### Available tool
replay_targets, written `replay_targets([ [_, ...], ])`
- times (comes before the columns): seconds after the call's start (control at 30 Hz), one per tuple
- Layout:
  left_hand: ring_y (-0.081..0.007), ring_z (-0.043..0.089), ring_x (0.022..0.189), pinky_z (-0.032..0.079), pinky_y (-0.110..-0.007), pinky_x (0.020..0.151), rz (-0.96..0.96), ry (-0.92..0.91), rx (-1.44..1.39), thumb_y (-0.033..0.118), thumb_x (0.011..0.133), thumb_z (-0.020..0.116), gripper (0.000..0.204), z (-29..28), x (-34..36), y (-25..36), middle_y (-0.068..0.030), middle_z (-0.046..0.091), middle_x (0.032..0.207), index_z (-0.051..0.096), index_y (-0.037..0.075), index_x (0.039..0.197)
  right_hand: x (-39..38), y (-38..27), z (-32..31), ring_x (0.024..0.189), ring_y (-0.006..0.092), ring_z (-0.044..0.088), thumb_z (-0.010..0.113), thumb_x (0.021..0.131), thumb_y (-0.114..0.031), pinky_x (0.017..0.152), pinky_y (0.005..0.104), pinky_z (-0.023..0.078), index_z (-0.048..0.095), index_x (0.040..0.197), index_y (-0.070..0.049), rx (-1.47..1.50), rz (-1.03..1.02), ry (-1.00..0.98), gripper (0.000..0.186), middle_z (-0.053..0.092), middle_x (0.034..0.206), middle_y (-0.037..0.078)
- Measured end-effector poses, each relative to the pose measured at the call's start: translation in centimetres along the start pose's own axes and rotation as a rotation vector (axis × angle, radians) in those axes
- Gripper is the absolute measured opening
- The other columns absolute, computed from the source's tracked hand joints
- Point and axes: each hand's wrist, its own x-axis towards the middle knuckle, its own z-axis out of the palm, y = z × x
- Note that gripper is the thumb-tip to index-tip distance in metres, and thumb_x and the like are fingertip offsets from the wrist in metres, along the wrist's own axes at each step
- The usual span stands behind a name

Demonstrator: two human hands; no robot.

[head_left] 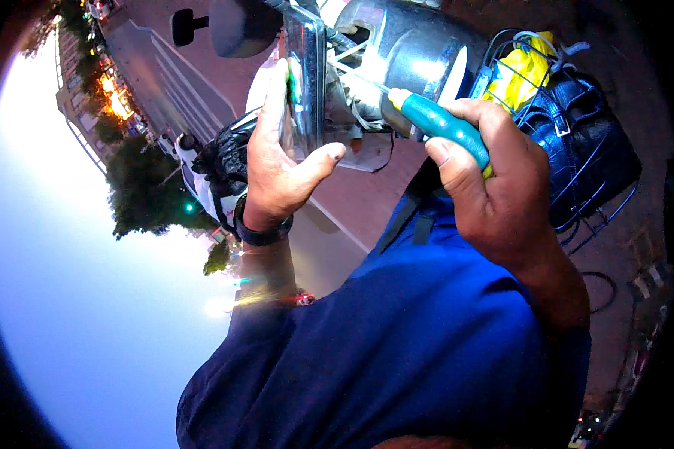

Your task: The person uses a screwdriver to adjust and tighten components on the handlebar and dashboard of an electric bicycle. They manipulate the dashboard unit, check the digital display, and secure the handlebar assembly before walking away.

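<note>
My right hand [496, 176] is wrapped round the green handle of a screwdriver [438, 123] with a yellow collar. Its thin shaft points up and left toward the dark phone [305, 86], and the tip is hard to make out. Against that upright phone, seen nearly edge-on, rests my left hand [281, 153]. Its fingers lie along the left side and partly hide there, while the thumb sticks out below. A black band circles the left wrist.
Beyond my hands stands a black scooter-like body [419, 49] with a dark mirror [189, 28]. To the right, a wire basket [603, 217] holds a black buckled bag [588, 135] and a yellow plastic bag [524, 71]. A road [172, 82] with white lines runs at the upper left.
</note>
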Motion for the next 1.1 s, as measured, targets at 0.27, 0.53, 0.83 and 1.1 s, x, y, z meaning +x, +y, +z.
replay_targets([
  [0.27,-0.0273,0.044,0.140,0.035,-0.038,0.118,0.080,-0.026,0.130,0.007,0.075,0.080,0.107,-1.1,0.4,-1.1,-0.0203,0.035,0.156,0.016,-0.011,0.159,0.2,-0.3,0.5,0.100,0.0318,0.067,0.072,0.086,-0.001,0.088,0.0395,0.054,0.053,0.127,0.001,-0.035,-0.100,0.069,0.045,0.063,0.114,0.019],
  [0.53,-0.0274,0.040,0.145,0.033,-0.039,0.120,0.020,-0.024,-0.008,0.007,0.076,0.080,0.110,-0.8,0.3,-0.7,-0.0209,0.034,0.158,0.012,-0.010,0.160,0.7,0.5,0.0,0.088,0.0362,0.069,0.075,0.082,0.005,0.078,0.0398,0.057,0.062,0.112,0.004,-0.231,-0.337,0.095,0.033,0.067,0.100,0.020],
  [0.83,-0.0300,0.044,0.143,0.032,-0.045,0.122,0.059,0.009,-0.011,0.008,0.078,0.080,0.105,-0.6,0.0,-0.8,-0.0208,0.041,0.156,0.017,-0.008,0.160,0.5,-0.7,0.0,0.096,0.0186,0.061,0.072,0.089,-0.003,0.087,0.0311,0.050,0.052,0.131,0.000,0.099,0.062,0.061,0.047,0.061,0.103,0.011],
  [1.1,-0.0304,0.043,0.144,0.034,-0.043,0.120,0.023,-0.005,-0.045,0.004,0.077,0.079,0.107,-0.3,0.1,-0.4,-0.0227,0.039,0.156,0.014,-0.007,0.161,0.1,0.5,0.3,0.104,0.0263,0.063,0.068,0.090,-0.001,0.096,0.0356,0.049,0.060,0.124,0.002,-0.148,-0.150,0.127,0.035,0.063,0.107,0.017],
])
